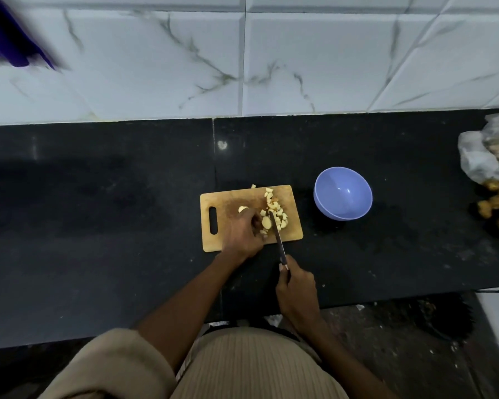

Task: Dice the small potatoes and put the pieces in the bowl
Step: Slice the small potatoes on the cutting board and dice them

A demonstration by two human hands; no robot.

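A wooden cutting board (pixel 225 203) lies on the black counter. On its right half sits a heap of pale diced potato pieces (pixel 275 210). My left hand (pixel 241 233) rests on the board, its curled fingers holding a peeled potato piece (pixel 266 222). My right hand (pixel 296 289) grips the handle of a knife (pixel 277 239), whose blade lies against that piece. Another peeled potato chunk (pixel 242 209) peeks out beyond my left hand. An empty blue bowl (pixel 342 192) stands right of the board.
Several unpeeled small potatoes (pixel 497 205) lie at the counter's right edge, below a crumpled plastic bag (pixel 484 156). A white tiled wall (pixel 242 59) backs the counter. A blurred purple object (pixel 6 38) shows at the top left.
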